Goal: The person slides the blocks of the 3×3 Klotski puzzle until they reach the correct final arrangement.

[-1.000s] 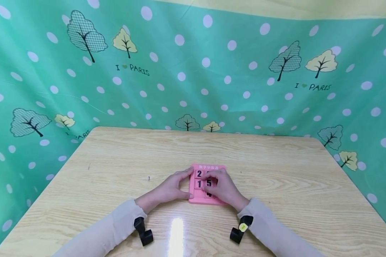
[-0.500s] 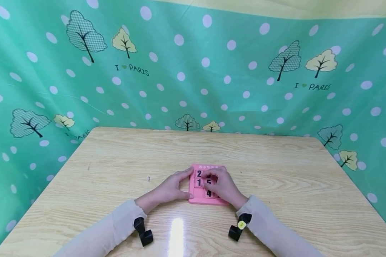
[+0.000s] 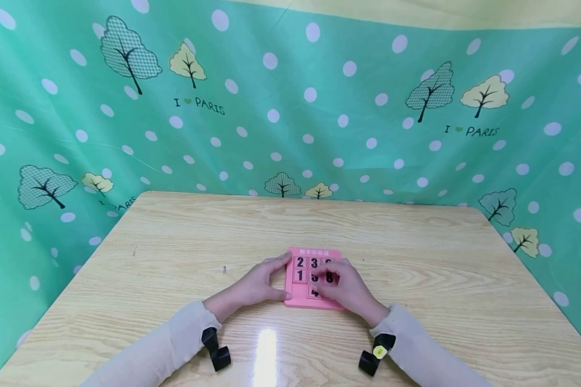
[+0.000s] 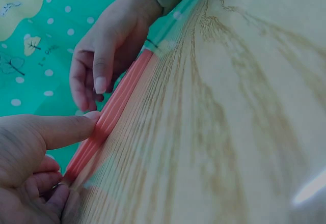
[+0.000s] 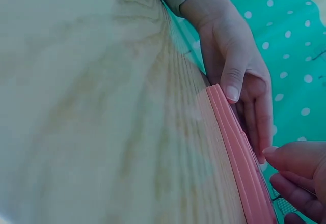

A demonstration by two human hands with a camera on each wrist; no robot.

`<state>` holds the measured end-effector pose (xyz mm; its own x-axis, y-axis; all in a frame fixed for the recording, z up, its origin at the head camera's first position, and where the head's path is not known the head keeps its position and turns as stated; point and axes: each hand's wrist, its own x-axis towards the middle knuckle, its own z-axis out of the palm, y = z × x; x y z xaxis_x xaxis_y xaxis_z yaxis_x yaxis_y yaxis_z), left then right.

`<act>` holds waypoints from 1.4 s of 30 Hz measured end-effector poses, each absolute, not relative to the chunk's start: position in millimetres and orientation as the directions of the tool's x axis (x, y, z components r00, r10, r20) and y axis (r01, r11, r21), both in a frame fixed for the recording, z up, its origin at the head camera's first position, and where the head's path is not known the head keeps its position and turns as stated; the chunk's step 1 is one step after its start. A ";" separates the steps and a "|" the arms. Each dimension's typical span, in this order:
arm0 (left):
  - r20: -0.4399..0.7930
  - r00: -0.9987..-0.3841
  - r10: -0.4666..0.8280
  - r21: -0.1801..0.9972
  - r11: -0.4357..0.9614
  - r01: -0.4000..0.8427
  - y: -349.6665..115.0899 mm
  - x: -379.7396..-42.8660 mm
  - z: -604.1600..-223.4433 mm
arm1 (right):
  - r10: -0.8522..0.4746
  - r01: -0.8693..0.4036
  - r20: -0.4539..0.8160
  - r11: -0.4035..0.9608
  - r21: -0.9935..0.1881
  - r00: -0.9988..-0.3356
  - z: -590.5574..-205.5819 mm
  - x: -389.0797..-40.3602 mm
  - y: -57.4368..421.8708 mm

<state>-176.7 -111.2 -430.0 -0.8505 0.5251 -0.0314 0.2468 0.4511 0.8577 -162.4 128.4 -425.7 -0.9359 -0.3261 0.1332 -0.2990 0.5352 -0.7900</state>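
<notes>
A pink number slide puzzle (image 3: 297, 299) lies flat on the table, with black-numbered square tiles and a gap at its lower left. In the head view the tiles read 2, 3, 1, 5, 8 and 4; others are partly covered. My left hand (image 3: 254, 283) grips the puzzle's left side, thumb at the near corner and fingers along the edge. My right hand (image 3: 351, 287) is over the puzzle's right half, thumb and index finger apart near the 5 and 4 tiles. The right wrist view shows its fingertips (image 5: 271, 151) just above the frame.
The light wood-grain table (image 3: 198, 231) carries a bright light reflection (image 3: 265, 355) in front of the puzzle. A green dotted curtain (image 3: 252, 134) with printed trees hangs behind and at both sides. Black wrist cameras (image 3: 216, 350) sit on the cuffs.
My right hand has moved right and slightly toward me, uncovering the 3 and 8 tiles. The 1 and 4 tiles sit slightly higher than a second ago. The left hand stays put.
</notes>
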 end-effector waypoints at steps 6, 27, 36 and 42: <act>-0.029 -0.853 0.522 0.858 0.451 0.247 -111.0 -176.9 -430.1 | -0.330 -0.286 0.113 0.544 -0.788 -0.937 -424.9 -152.6 137.6; -0.036 -0.856 0.515 0.857 0.456 0.239 -110.7 -176.1 -426.3 | -0.287 -0.301 0.151 0.602 -0.740 -0.946 -424.8 -141.5 141.5; -0.036 -0.857 0.514 0.854 0.461 0.241 -110.5 -176.4 -427.8 | -0.294 -0.315 0.161 0.614 -0.724 -0.942 -425.1 -141.5 138.3; -0.040 -0.859 0.511 0.856 0.461 0.234 -110.2 -176.3 -428.7 | -0.294 -0.310 0.153 0.623 -0.718 -0.944 -425.4 -142.0 134.2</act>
